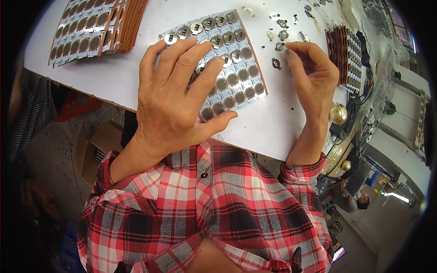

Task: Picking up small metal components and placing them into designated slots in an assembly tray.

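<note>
My left hand [175, 91] lies spread over a pale circuit-board panel [249, 96], its fingers hiding part of the middle. Rows of dark round pads show on the panel's lower part. Silvery metal coin-cell clips [220, 19] sit on the upper rows, and more are partly visible between my fingers. To the panel's right, the thumb and forefinger of my right hand [314, 68] are pinched together at the edge of a loose metal coin-cell clip [280, 46]. Another loose clip [276, 63] lies just below it on the white table.
Stacked panels with reddish-brown edges [129, 27] stand at the upper left. Another stack [336, 57] is beyond my right hand, beside dark cables [365, 84] and a round metal object [337, 113]. More loose clips [283, 35] are scattered at the far side. The table's front edge [91, 94] runs before me.
</note>
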`<act>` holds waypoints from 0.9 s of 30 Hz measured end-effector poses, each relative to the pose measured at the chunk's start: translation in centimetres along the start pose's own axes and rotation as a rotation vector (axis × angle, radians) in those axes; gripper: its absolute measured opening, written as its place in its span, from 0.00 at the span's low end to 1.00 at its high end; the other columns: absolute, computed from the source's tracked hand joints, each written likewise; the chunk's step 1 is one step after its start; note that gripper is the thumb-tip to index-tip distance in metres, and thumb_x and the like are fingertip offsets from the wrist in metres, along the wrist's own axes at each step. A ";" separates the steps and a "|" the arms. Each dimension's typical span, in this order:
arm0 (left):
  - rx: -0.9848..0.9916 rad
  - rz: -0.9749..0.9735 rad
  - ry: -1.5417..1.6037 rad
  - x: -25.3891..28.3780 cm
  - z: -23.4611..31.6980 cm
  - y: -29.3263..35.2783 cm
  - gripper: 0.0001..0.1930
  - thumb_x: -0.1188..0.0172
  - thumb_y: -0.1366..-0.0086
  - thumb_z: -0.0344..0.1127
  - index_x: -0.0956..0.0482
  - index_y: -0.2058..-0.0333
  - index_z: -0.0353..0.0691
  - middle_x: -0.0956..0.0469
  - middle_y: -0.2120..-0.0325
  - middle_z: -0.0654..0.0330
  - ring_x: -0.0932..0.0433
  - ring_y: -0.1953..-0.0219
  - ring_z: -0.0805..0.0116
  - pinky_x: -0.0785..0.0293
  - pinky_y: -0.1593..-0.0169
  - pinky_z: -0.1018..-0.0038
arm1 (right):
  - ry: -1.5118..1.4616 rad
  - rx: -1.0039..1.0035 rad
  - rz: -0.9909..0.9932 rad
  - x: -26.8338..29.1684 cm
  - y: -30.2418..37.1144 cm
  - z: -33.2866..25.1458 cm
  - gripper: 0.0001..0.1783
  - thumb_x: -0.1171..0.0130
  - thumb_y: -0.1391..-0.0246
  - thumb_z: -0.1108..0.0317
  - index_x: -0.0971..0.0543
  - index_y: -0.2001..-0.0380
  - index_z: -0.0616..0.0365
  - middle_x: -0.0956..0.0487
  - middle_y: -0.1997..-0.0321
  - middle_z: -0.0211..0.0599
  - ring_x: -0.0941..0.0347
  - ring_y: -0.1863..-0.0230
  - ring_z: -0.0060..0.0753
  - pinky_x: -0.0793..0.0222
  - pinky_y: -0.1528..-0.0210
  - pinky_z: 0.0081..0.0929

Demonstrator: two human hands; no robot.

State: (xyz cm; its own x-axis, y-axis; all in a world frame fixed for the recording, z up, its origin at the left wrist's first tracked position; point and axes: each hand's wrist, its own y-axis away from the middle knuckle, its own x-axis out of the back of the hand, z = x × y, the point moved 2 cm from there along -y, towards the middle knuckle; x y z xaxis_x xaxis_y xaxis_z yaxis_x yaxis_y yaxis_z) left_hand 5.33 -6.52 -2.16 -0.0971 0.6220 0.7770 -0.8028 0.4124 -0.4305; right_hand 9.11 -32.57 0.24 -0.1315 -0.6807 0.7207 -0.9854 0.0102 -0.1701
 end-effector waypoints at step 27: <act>0.029 -0.012 0.041 0.1 0.2 0.1 0.39 0.23 0.61 0.50 0.18 0.49 0.37 0.23 0.45 0.51 0.27 0.39 0.47 0.36 0.35 0.45 | -0.496 0.004 -0.311 -2.1 0.3 -3.9 0.16 0.42 0.34 0.79 0.19 0.45 0.64 0.19 0.63 0.30 0.23 0.65 0.17 0.27 0.70 0.11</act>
State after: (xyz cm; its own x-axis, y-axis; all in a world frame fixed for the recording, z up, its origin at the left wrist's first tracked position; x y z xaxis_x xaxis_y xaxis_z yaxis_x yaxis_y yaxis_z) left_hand 5.12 -6.55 -1.98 -0.0638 0.6443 0.7621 -0.8205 0.4008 -0.4075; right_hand 8.69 -28.30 1.26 0.2313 -0.9129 0.3362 -0.9690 -0.2469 -0.0037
